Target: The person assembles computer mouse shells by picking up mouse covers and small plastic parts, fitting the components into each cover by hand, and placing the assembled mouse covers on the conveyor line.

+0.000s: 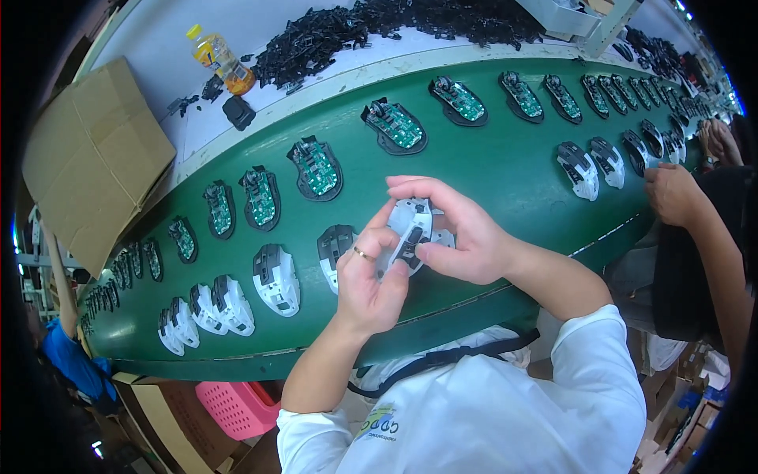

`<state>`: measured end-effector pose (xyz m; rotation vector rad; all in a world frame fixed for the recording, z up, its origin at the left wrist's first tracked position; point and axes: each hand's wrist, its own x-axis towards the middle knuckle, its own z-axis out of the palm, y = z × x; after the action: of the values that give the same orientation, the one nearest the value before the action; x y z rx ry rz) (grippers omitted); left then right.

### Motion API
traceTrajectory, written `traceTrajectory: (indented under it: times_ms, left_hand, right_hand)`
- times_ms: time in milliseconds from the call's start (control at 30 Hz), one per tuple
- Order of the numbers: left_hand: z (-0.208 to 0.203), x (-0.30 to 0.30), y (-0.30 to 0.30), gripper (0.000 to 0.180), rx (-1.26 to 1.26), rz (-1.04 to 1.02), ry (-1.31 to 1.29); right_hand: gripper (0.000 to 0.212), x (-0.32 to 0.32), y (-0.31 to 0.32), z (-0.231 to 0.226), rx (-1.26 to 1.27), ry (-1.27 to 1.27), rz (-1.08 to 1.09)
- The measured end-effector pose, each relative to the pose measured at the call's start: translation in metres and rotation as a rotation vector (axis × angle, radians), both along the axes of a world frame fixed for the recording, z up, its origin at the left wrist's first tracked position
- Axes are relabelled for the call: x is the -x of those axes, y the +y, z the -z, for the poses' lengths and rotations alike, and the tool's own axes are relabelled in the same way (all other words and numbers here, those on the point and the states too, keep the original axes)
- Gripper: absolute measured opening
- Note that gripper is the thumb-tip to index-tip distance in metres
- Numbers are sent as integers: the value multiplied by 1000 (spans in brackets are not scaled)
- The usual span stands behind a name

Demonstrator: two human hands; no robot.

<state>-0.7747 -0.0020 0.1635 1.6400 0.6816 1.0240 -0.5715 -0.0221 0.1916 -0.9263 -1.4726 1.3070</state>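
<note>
Above the near side of the green bench, both my hands grip a white mouse shell [410,215] with dark side buttons. My left hand [367,284], wearing a ring, closes on its left side, the thumb near the side buttons. Fingers of my right hand [472,241] curl over the far end while the thumb presses by the dark buttons. Partly hidden behind my left hand is a white-and-black mouse shell [330,251] on the bench. Another similar shell [276,280] lies farther left.
Mouse bases with green circuit boards [317,170] line the green bench [489,170]. More shells [580,170] lie right, near a co-worker's hand [675,193]. Behind are a black parts heap [316,43], a bottle [221,62] and cardboard [95,158]. A pink basket [237,407] stands below.
</note>
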Motion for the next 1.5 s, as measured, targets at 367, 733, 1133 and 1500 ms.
traceTrajectory:
  times_ms: [367,733,1133,1500]
  left_hand:
    - [-8,-1,1,21,-359,-111,129]
    - [-12,3,-4,17,-181,-87,141]
    - [-9,5,-3,21,-196,-71,92]
    - [-18,3,-12,61,-338,-164,122]
  right_hand:
    - [53,16,-6,2,-46,12,8]
    - [61,20,-4,4,-45,13,47]
    - [59,27,-3,9,-240,-141,96]
    - [71,-19,-7,-42,-17,-50,284]
